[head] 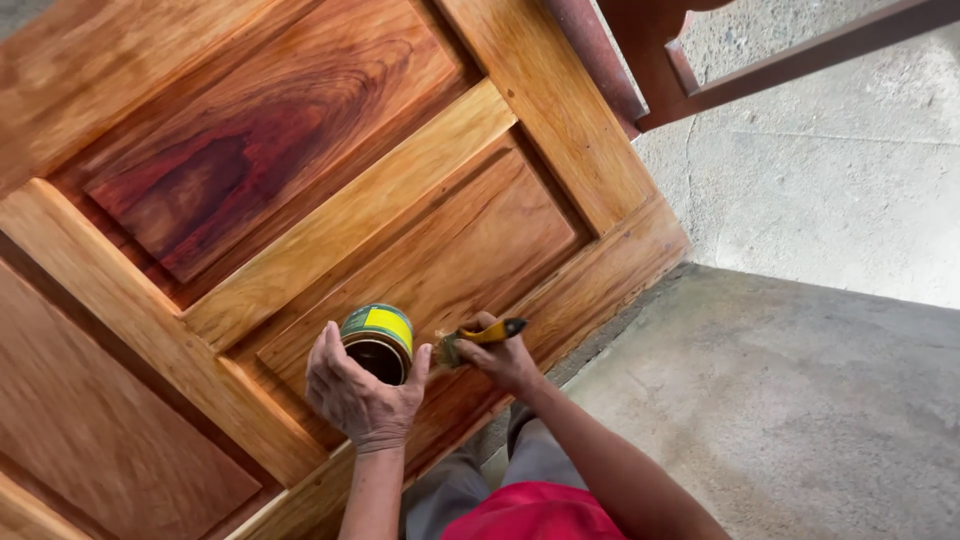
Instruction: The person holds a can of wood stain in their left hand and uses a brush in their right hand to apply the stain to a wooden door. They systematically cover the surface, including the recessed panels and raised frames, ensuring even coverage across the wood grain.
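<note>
My left hand [357,395] grips a small open tin can [378,340] with a green and yellow label, dark liquid inside. My right hand [507,360] holds a paintbrush [478,337] with a yellow handle, its bristles pointing left, close to the can's rim. Both hands hover over the lower corner of a glossy panelled wooden door [330,200] that lies flat under me. Its raised panels show reddish-brown grain.
A grey concrete floor [800,400] spreads to the right of the door. Dark reddish wooden frame pieces [700,70] cross the top right. My grey trousers and red shirt [535,512] show at the bottom edge.
</note>
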